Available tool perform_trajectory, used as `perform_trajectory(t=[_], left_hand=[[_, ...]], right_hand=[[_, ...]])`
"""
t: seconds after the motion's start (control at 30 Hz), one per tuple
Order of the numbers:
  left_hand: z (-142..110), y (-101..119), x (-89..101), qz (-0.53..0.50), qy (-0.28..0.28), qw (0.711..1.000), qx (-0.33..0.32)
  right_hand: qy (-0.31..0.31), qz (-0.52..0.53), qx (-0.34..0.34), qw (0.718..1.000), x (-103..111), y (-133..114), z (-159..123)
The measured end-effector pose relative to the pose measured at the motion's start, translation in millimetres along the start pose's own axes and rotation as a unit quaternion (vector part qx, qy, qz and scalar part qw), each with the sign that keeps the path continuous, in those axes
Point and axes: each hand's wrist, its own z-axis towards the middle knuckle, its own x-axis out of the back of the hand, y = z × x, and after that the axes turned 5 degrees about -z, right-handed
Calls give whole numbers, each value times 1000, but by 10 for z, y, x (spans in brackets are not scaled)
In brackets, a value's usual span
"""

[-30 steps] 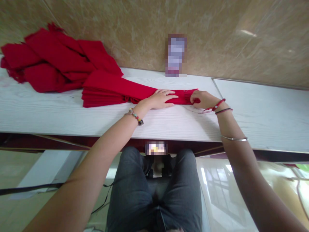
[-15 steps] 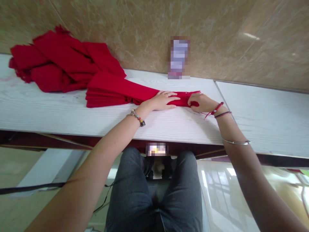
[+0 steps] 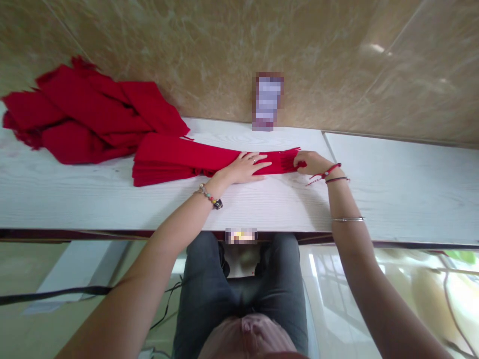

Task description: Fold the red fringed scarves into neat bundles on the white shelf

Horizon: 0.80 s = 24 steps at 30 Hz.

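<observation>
A long red scarf point(image 3: 209, 153) lies on top of a stack of folded red cloth, its fringed end pointing right. Fingers spread, my left hand point(image 3: 241, 168) rests flat on the scarf a little short of the fringe. My right hand point(image 3: 313, 162) is curled closed at the scarf's right tip, with red fringe strands between thumb and fingers. How many strands it holds is hidden by the fingers. The fringe point(image 3: 289, 159) lies spread between both hands.
A loose heap of red scarves point(image 3: 93, 114) sits to the left, against the tan marble wall point(image 3: 329, 65). A phone-like object point(image 3: 268, 102), blurred out, leans on that wall. The white wood-grain table point(image 3: 404, 194) has a seam to the right of my right hand.
The view has shifted, so the table sits lower in the picture. My right hand has drawn slightly toward the fringe's tip, and more fringe shows. My left hand stays flat on the scarf.
</observation>
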Motion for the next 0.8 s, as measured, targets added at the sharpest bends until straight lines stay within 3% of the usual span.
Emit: perform_trajectory(t=[0.3,0.53,0.67,0.8], left_hand=[[2,-80,-42,-6,16,1000,-2],[-3,-71,-43,-19,25,999,-9],[-9,-46,-10,-16,14,1000,-4],[-13,-25,9,-8,16,1000,-2]], right_hand=[[11,34,-12,999,11,50,32],[107,127,2,986,82,-93,63],[37,100,40,993,56,-197,131],[19,65,5,998,29,-126,77]])
